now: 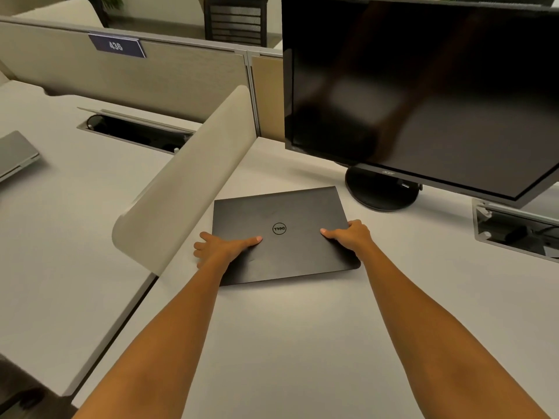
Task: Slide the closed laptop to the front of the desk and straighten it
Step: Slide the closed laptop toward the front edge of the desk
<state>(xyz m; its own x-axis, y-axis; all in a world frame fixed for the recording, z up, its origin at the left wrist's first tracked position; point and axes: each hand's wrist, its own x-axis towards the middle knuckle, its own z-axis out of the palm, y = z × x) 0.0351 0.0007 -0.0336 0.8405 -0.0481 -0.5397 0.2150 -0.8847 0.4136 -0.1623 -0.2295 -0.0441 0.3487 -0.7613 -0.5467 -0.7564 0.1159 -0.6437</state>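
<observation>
The laptop [281, 234] is matte black, with a pale silver ring logo at the middle of its lid. The desk [296, 343] under it is plain off-white. Behind the laptop to the right, the monitor [423, 86] is black, its screen dark, on a glossy black round base [381, 192]. Left of the laptop, the curved divider [181, 189] is cream. Further behind the laptop to the left, the partition [145, 77] is beige with a fine woven pattern, carrying a navy label [117, 45] with white 436.
</observation>
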